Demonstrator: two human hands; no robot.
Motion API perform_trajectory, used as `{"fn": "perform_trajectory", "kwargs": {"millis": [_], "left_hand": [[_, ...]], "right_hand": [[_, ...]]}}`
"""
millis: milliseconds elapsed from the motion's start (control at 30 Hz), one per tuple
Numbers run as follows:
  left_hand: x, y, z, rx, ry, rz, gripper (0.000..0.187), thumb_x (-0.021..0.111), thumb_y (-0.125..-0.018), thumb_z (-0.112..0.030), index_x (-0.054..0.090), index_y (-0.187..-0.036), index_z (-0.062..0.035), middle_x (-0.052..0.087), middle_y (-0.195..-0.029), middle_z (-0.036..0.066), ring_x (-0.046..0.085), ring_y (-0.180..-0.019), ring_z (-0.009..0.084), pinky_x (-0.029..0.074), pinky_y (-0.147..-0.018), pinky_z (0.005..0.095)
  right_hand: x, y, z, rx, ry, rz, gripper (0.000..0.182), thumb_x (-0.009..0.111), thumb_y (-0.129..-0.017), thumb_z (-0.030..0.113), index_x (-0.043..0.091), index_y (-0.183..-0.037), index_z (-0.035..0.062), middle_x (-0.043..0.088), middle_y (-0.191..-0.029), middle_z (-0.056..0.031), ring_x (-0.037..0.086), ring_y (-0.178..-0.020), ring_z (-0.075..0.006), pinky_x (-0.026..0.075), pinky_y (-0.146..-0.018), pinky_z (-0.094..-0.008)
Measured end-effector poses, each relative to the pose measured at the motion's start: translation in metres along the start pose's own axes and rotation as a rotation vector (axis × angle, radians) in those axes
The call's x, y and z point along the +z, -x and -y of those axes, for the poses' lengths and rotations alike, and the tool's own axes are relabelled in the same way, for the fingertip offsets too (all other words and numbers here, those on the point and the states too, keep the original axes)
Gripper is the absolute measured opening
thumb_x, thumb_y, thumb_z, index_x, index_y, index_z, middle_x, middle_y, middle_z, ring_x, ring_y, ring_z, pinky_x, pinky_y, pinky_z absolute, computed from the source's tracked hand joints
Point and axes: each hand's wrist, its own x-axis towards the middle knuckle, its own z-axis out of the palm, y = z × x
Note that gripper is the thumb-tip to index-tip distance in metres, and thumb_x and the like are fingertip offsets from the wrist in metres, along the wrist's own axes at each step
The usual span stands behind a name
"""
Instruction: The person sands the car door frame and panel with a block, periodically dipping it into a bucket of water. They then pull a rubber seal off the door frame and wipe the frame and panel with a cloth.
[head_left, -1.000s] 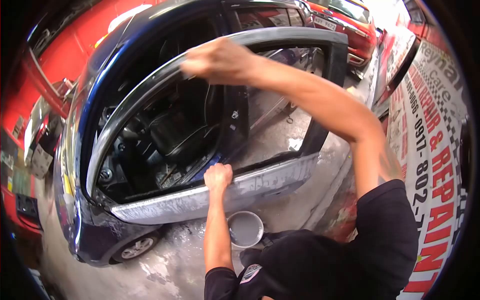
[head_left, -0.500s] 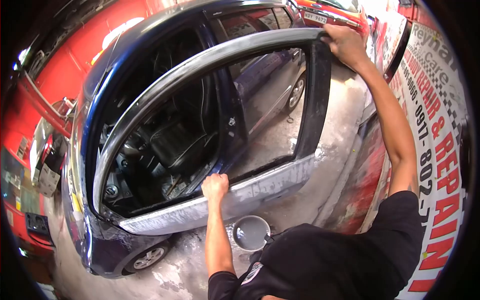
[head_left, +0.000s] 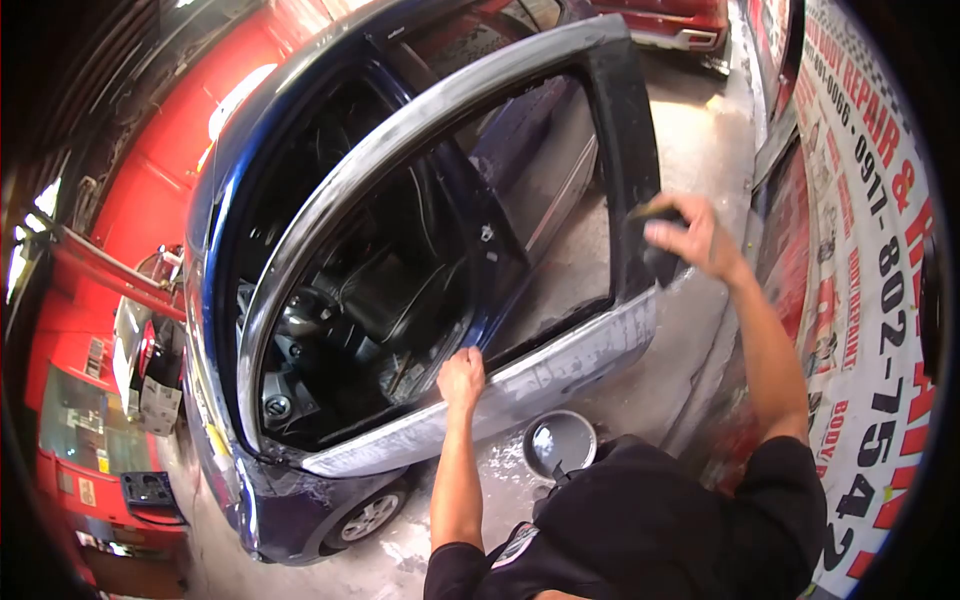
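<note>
A car door (head_left: pixel 580 352) with grey, scuffed patches on its panel and window frame stands open across the view. My left hand (head_left: pixel 462 377) is closed over the lower edge of its window opening. Near the rear upright of the door frame, my right hand (head_left: pixel 700 238) has its fingers bent around a dark piece with a yellowish edge (head_left: pixel 652 212), which looks like sandpaper; blur and the black frame behind hide its outline. A round bucket (head_left: pixel 560 444) of greyish water sits on the wet floor below the door.
Behind the door is the blue car (head_left: pixel 225 190), its front seat (head_left: pixel 385 295) showing through the opening. A red vehicle (head_left: pixel 672 28) stands at the back. To the right hangs a printed banner (head_left: pixel 870 200); a black box-like object (head_left: pixel 152 495) is at the left.
My right hand has come down from the top rear corner of the window frame to beside its rear upright. My left hand stays on the door while the view has shifted.
</note>
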Motion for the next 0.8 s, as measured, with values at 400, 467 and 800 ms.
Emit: {"fn": "perform_trajectory", "kwargs": {"millis": [400,467,800], "left_hand": [[0.001,0.131,0.044,0.316,0.653,0.396,0.054,0.082,-0.096,-0.038,0.069,-0.136,-0.004,0.076,-0.124,0.018,0.074,-0.095,0.0333,0.059,-0.089,0.0442],[0.041,0.16,0.081,0.248,0.825,0.561,0.042,0.075,-0.103,-0.025,0.067,-0.136,0.0004,0.077,-0.102,0.017,0.073,-0.075,0.0242,0.06,-0.072,0.0385],[0.187,0.221,0.167,-0.54,1.152,0.897,0.009,0.067,-0.106,-0.004,0.063,-0.112,0.0001,0.071,-0.085,0.013,0.074,-0.07,0.0255,0.064,-0.062,0.0372]], "right_hand": [[0.333,0.255,-0.059,0.643,-0.617,0.072,0.03,0.077,-0.095,0.008,0.077,-0.123,-0.0004,0.076,-0.108,0.0,0.066,-0.098,-0.0105,0.056,-0.088,-0.0311],[0.369,0.277,-0.059,0.653,-0.615,0.074,0.028,0.077,-0.094,0.006,0.075,-0.121,-0.0005,0.076,-0.108,-0.0006,0.067,-0.098,-0.0112,0.056,-0.09,-0.0325],[0.453,0.452,-0.091,1.28,-1.372,-0.382,0.06,0.075,-0.102,0.021,0.052,-0.153,0.0013,0.068,-0.138,-0.0096,0.069,-0.121,-0.0248,0.058,-0.098,-0.0479]]}}
